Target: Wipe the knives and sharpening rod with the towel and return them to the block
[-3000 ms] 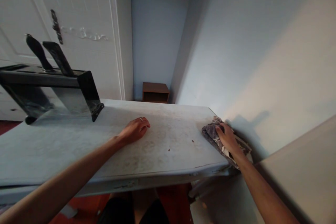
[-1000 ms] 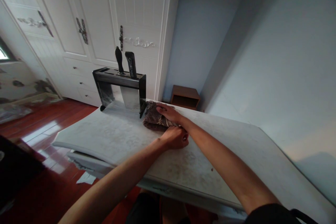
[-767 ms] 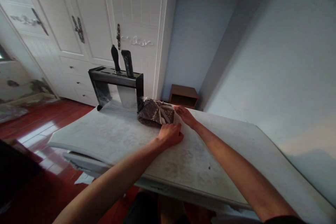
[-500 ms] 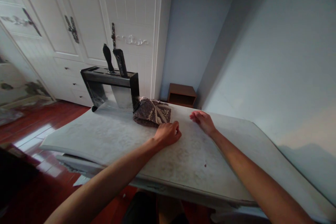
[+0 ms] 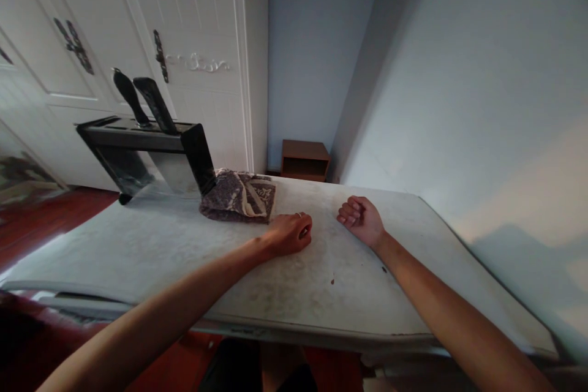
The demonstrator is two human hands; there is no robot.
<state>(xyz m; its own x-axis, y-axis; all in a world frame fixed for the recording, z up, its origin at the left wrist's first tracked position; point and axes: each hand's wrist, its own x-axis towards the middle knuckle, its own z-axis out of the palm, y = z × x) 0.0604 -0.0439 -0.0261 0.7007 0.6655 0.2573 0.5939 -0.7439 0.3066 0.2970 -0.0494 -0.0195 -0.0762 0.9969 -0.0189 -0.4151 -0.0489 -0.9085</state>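
My left hand [image 5: 289,234] rests on the white table [image 5: 294,294] with its fingers curled into a loose fist. Through the small gap in that curl no object shows. Just left of it lies a folded brown patterned cloth [image 5: 239,199], close to the knuckles. Opposite, my right hand [image 5: 362,220] is turned partly palm up, its fingers folded in and nothing seen in them. Behind the cloth stands a black knife block [image 5: 138,135] with clear sides. Two black-handled knives [image 5: 154,104] stick up from its top, and a wide blade shows through the side.
White wardrobe doors [image 5: 197,110] rise behind the table at the left. A small brown open-fronted cabinet [image 5: 305,159] stands in the corner beyond the far edge. The pale wall [image 5: 459,104] borders the right side. Small dark specks lie on the tabletop.
The view has swung right, so the knife block and cloth sit further left. My right hand has rolled palm up and its fingers have curled in. My left hand stays curled.
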